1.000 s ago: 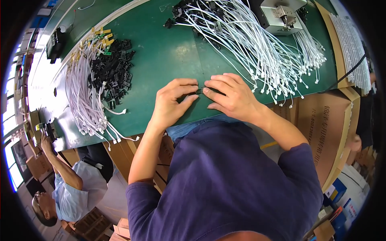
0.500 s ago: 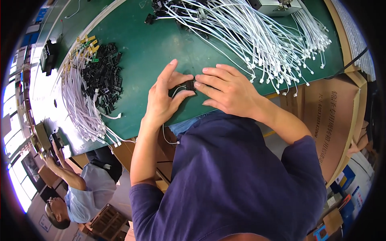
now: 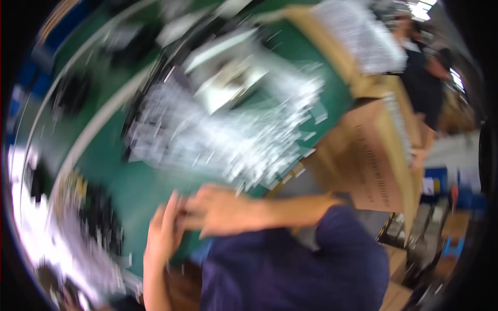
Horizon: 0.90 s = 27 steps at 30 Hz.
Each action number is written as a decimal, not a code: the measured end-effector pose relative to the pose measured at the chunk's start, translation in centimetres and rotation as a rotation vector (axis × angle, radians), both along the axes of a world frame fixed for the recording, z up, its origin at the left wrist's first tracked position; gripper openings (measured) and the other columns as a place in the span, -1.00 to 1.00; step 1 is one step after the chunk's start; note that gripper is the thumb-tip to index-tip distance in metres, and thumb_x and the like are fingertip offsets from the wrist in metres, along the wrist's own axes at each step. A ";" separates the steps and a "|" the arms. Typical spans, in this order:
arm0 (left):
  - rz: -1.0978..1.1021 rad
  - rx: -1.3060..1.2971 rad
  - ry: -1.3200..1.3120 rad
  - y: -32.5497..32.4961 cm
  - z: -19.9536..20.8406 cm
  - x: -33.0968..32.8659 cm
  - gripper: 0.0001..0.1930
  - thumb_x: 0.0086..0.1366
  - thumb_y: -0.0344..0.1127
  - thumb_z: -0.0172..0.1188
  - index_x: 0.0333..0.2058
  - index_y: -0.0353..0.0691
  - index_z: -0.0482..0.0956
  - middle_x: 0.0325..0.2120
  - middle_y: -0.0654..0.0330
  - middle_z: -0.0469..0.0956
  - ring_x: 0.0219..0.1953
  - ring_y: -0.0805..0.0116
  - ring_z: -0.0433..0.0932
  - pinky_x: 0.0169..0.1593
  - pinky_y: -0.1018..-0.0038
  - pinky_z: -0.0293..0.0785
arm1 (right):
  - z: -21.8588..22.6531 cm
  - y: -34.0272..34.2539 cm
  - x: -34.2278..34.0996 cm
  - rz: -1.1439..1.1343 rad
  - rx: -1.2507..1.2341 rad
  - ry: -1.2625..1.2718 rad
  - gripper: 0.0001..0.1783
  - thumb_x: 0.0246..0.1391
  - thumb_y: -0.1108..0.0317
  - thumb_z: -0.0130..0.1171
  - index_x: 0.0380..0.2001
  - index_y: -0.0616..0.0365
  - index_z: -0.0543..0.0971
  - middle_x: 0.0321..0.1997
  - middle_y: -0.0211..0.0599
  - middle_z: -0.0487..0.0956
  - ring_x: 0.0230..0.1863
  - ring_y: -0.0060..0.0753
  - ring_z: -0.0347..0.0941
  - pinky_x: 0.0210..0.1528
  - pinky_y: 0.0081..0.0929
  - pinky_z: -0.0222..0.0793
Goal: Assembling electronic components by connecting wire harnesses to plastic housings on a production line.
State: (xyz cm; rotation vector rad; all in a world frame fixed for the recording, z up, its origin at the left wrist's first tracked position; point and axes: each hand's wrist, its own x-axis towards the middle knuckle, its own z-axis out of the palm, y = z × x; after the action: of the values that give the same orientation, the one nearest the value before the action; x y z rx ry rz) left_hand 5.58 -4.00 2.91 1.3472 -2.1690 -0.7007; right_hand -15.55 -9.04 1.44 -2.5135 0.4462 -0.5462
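Observation:
Motion blurs this moment. My left hand (image 3: 163, 228) is raised near the front edge of the green table, its fingers pointing away from me. My right hand (image 3: 224, 209) reaches in from the right, and its fingertips meet or overlap the left fingers. Whatever lies between them is hidden by fingers and smear. Beyond both hands spreads a large heap of white cables (image 3: 207, 135) with small white plugs at their near ends. To the left is a pile of small black parts (image 3: 101, 212), beside another bundle of whitish cables (image 3: 72, 241).
A pale, box-shaped device (image 3: 233, 85) stands among the white cables. An open cardboard box (image 3: 365, 160) adjoins the table's right side. Behind it lies a stack of white strips (image 3: 358, 39). A person in dark clothing (image 3: 419, 78) is at the far right.
My head view has swung to the right, bringing more of the cable heap and box in. Half a second ago both hands were at a small black part with a cable; now it cannot be made out.

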 end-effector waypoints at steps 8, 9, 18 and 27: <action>-0.083 -0.235 -0.083 2.4 -2.6 0.1 -0.28 -0.03 -0.64 0.24 0.18 -0.41 0.25 -0.29 -0.03 0.57 -0.35 -0.02 0.50 -0.29 0.21 0.48 | -3.1 2.9 0.2 -0.129 -0.218 -0.095 -0.42 -0.09 0.07 0.29 0.06 -0.13 0.47 0.05 -0.29 0.39 0.13 -0.23 0.26 0.20 -0.17 0.14; -0.058 -0.264 -0.043 2.4 -2.8 0.0 -0.28 -0.05 -0.63 0.27 0.16 -0.40 0.27 -0.29 -0.01 0.57 -0.35 -0.02 0.50 -0.29 0.21 0.48 | -2.8 2.9 0.2 -0.131 -0.212 -0.111 -0.45 -0.08 0.08 0.29 0.04 -0.13 0.49 0.04 -0.31 0.39 0.13 -0.24 0.26 0.20 -0.18 0.13; 0.090 -0.594 -0.026 1.4 0.3 -2.7 -0.39 -0.20 -0.55 0.35 -0.05 -0.28 0.40 -0.36 0.07 0.51 -0.33 0.05 0.49 -0.21 0.20 0.41 | -0.7 1.9 1.0 -0.377 0.754 -0.209 -0.61 0.02 0.08 0.31 -0.38 0.25 0.56 -0.53 -0.20 0.59 -0.55 -0.31 0.54 -0.46 -0.43 0.43; 0.672 -0.192 0.401 -24.9 1.3 3.8 -0.57 0.29 -0.11 0.17 -0.02 -0.35 0.52 -0.17 0.09 0.59 -0.15 0.34 0.51 -0.06 0.43 0.40 | -2.2 2.8 0.0 -0.158 0.312 -0.334 -0.72 -0.01 0.19 0.28 -0.54 0.17 0.50 -0.63 -0.22 0.43 -0.60 -0.19 0.42 -0.53 -0.33 0.35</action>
State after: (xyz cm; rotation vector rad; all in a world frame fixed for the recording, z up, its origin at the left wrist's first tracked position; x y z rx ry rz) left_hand 9.42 -28.90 4.17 1.5432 -1.3139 -0.4293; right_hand -15.54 -6.25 -0.72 -2.0534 0.5551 -0.8681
